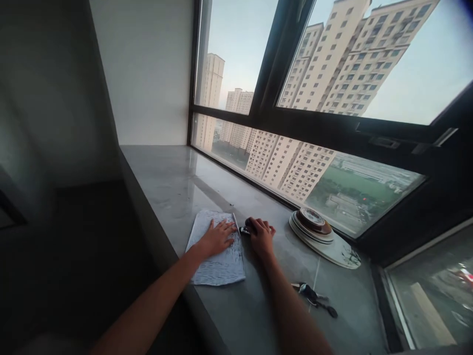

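Observation:
A stack of white paper covered in dark writing (221,268) lies on the grey stone sill, its right edge slightly raised. My left hand (218,235) rests flat on the sheets with its fingers spread toward that edge. Just right of the paper, my right hand (262,234) is closed around a small black stapler-like tool (244,230). The tool's shiny end meets or nearly meets the paper's edge; its exact kind is hard to make out, as my fingers cover much of it.
Stacked plates and a brown-rimmed round dish (314,219) stand by the window at the right. A bunch of keys (312,295) lies beside my right forearm. The stone sill (158,172) drops off at its left edge. A dark window frame (332,123) borders the far side.

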`<state>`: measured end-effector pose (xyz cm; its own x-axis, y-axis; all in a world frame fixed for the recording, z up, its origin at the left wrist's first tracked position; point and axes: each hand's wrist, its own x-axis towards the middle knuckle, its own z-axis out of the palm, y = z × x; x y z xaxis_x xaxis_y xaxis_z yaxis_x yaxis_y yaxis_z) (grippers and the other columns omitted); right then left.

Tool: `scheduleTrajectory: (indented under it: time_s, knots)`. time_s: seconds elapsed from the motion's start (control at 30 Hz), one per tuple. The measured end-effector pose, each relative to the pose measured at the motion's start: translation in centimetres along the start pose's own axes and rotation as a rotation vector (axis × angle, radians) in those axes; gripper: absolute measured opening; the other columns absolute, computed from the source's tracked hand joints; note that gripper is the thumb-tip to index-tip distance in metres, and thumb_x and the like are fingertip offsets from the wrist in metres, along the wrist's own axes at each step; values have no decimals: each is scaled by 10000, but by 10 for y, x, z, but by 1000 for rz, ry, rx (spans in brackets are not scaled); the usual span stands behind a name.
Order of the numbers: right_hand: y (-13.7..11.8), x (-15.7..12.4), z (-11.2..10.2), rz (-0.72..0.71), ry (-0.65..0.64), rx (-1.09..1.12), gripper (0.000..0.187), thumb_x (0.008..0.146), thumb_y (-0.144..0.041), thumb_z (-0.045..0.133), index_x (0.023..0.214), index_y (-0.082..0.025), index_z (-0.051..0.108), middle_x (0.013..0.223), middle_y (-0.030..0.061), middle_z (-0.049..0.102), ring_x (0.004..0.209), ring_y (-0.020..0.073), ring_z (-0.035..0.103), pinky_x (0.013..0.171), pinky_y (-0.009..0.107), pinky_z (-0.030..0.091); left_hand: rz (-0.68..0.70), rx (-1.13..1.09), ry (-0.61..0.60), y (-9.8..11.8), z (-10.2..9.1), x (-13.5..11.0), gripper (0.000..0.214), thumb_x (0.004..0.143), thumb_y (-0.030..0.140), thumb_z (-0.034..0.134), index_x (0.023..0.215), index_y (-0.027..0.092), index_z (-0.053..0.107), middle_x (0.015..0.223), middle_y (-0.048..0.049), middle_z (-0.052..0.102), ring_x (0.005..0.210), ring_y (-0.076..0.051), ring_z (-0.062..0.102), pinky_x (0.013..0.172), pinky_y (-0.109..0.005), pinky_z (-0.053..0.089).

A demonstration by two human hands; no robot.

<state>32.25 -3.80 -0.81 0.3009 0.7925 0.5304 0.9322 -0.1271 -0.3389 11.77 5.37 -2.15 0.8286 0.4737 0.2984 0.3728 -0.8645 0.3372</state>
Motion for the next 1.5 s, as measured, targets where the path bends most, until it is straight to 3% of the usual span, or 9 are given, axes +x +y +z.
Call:
scheduleTrajectory:
  time_s: [0.2,0.3,0.53,0.73,0.97,1.27,1.5]
  knots:
    - [-5,0,-1,-16,3,7,333,939,-230,560,1258,-294,633,1169,37,687,1114,244,513,1000,411,218,128,-119,-35,-4,2,0,489,977,193,467,1397,438,518,1574,17,432,1471,-322,336,1150,-761,85]
    - [-4,0,-1,-35,4,49,334,936,-221,551,1250,-288,641,1165,36,689,1116,243,515,1001,409,231,130,-107,-74,-5,2,2,496,974,193,471,1387,462,525,1588,20,408,1473,-342,327,1116,-802,59]
    - [-8,0,-2,-51,-6,126,365,921,-198,552,1259,-298,645,1164,31,686,1104,240,522,985,399,259,106,-60,-53,4,-7,1,501,965,213,487,1418,428,507,1569,-77,406,1455,-327,354,1125,-777,136]
    - [-13,2,2,-24,16,81,376,915,-164,562,1254,-304,644,1155,32,689,1087,238,524,962,391,265,72,-110,-84,1,4,8,601,946,193,455,1519,336,345,1579,-105,405,1460,-300,359,1147,-758,97]
    - [-13,2,2,-14,30,93,355,928,-194,576,1258,-299,652,1154,32,691,1089,236,520,966,381,264,96,-6,-174,15,-6,12,505,962,237,454,1461,317,452,1625,-103,325,1483,-312,319,1149,-747,131]
    - [-18,2,3,-20,18,102,289,1007,-289,485,1209,-312,690,1108,16,701,1058,217,536,960,373,262,72,24,-119,21,8,9,395,953,209,485,1308,317,622,1636,-93,299,1508,-354,249,1151,-743,136]
    - [-20,0,1,-20,2,91,295,1003,-290,477,1191,-309,704,1086,11,703,1054,212,528,978,378,247,42,46,-63,19,9,1,464,983,249,465,1428,373,514,1635,-101,302,1503,-359,264,1150,-737,148]
